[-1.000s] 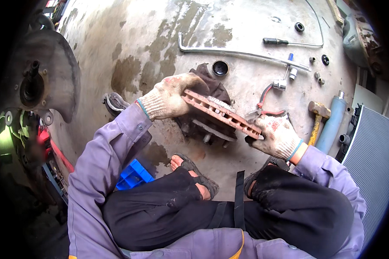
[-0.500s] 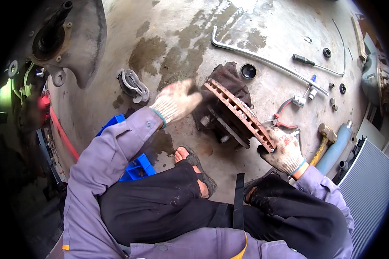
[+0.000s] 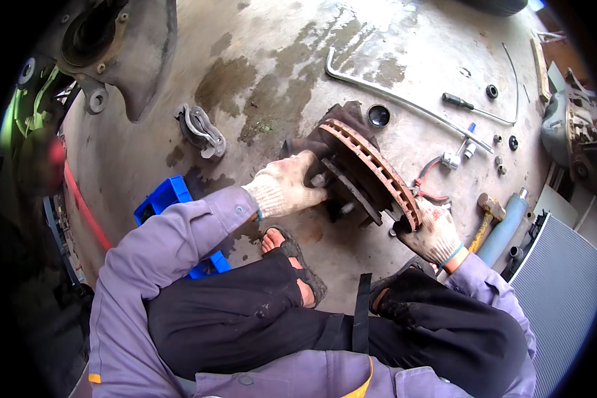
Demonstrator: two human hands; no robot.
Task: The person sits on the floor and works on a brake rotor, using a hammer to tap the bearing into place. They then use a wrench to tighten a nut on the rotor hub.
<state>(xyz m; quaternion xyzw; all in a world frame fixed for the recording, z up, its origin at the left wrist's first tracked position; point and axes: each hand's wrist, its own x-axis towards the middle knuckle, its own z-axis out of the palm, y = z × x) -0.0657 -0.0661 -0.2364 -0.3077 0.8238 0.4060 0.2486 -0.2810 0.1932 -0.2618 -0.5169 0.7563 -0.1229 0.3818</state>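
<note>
Brake disc [image 3: 378, 162] and studded hub [image 3: 353, 189] sit together at the centre of the frame, the disc slanting on edge so that its rusty, vented rim faces upward. The gloved right hand [image 3: 436, 231] is closed round the rim's lower-right end, fingers partly hidden beneath; such a hold probably keeps the tilted disc from rolling or tipping. The gloved left hand [image 3: 287, 186] lies at the hub's left side, thumb and fingers apart around a stud, perhaps to steady it; whether it truly grips, I cannot tell. Dark crumpled cloth [image 3: 347, 114] shows behind the disc's upper end, possibly as padding against the concrete.

Red-handled pliers [image 3: 426, 170] lie just beyond the rim, right of centre, and a hammer [image 3: 491, 207] farther right, both seemingly handy for the right hand. Across the upper right, a long bent bar [image 3: 404, 93] lies flat where its length has room.
</note>
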